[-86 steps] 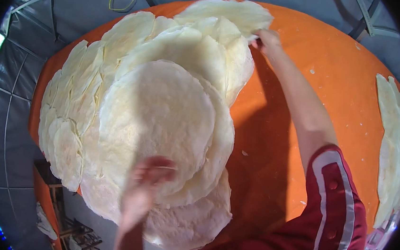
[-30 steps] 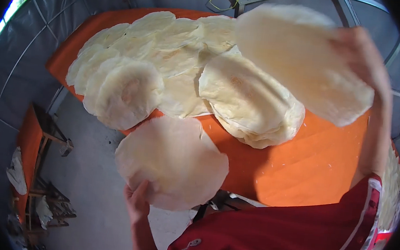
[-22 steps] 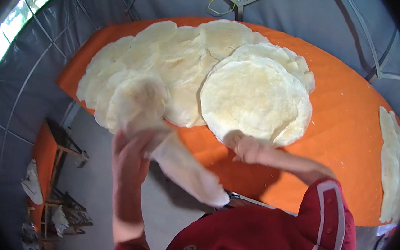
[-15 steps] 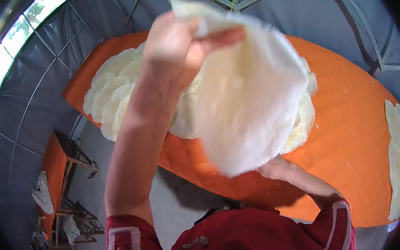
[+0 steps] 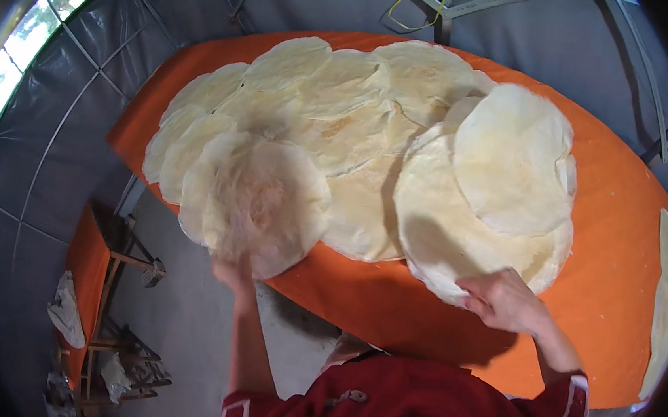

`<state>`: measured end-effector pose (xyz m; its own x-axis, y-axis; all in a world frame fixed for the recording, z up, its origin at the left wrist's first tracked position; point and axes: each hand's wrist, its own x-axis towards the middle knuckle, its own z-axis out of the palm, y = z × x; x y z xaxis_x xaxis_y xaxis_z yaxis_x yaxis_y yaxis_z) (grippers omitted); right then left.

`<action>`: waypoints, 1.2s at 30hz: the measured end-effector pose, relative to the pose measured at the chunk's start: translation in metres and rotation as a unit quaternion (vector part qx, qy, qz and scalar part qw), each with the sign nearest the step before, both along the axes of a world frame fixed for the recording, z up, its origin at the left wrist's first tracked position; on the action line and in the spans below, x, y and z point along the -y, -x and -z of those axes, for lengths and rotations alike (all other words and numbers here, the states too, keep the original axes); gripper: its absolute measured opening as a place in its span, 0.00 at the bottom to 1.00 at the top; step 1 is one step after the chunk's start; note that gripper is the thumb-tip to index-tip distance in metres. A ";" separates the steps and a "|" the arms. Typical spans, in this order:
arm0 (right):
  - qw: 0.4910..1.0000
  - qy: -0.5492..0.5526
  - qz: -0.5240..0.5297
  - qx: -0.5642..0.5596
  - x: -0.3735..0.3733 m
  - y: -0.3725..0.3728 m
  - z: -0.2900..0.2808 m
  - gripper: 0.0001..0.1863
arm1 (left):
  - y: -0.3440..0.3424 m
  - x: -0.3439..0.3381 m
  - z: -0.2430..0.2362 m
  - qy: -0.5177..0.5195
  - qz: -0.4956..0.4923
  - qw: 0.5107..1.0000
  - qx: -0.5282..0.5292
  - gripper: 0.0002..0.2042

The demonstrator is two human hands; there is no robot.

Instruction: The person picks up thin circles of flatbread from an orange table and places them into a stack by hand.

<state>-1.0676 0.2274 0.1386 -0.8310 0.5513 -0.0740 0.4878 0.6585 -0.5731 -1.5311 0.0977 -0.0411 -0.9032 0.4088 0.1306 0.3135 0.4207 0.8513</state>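
Note:
Many thin, pale, round sheets, like flatbreads, overlap across an orange table [image 5: 608, 304]. At the near left of the spread, my left hand [image 5: 231, 271] grips the bottom edge of a translucent, motion-blurred sheet [image 5: 263, 202], its fingers partly hidden. On the right is a thicker stack [image 5: 438, 202] with a smaller round sheet [image 5: 513, 157] lying on top toward the back. My right hand [image 5: 501, 298] has its fingers curled on the front edge of that stack, pinching it.
A smaller orange table [image 5: 89, 243] with white cloths [image 5: 67, 304] and wooden legs stands below left over a grey floor [image 5: 182, 306]. More pale sheets [image 5: 663, 301] lie along the far right edge. Grey tent walls [image 5: 54, 136] with metal ribs curve around the back.
My left hand has come down from high in the middle to the near left with a sheet. A sheet now lies atop the right stack. My right hand stays at that stack's front edge.

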 end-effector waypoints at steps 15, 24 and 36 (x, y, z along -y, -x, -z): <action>0.607 0.355 0.555 -0.445 -0.244 0.351 0.192 0.11 | 0.043 0.016 0.022 -0.256 0.013 0.755 0.604 0.17; 0.739 0.199 0.424 -0.484 -0.213 0.109 -0.021 0.17 | 0.054 0.002 -0.038 -0.283 0.173 0.781 0.529 0.23; 0.703 0.134 0.598 -0.361 -0.098 -0.130 0.139 0.20 | -0.042 -0.213 -0.282 -0.202 0.590 0.755 0.204 0.15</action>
<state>-0.9377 0.3250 -0.0001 0.3409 0.9341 -0.1055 0.1185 -0.1541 -0.9809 -1.4890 0.3107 0.2409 0.0590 0.9612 0.2694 -0.0564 -0.2662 0.9623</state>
